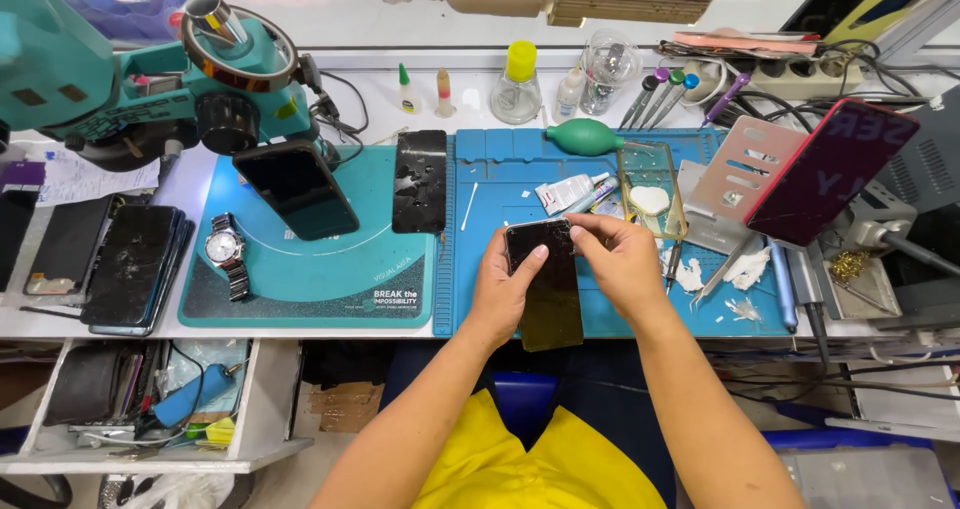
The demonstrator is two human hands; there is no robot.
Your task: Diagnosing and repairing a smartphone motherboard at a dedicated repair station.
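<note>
Head view shows the left hand (505,294) gripping a black, glossy slab-shaped phone (545,284) along its left edge, thumb lying on the glass, fingers wrapped behind it. The right hand (622,259) sits at the phone's top right corner, its fingers pinched together on that corner. The phone is held just above the near edge of the blue silicone work mat (500,174) on the white bench (190,184), over the person's lap. Its cracked glass appears to be on the body at this point, so any lifting looks barely begun. A separate cracked black screen panel (419,181) lies flat on the teal mat (380,279) to the left, beside a steel wristwatch (226,254). Metal tweezers (722,269) rest to the right, untouched.
</note>
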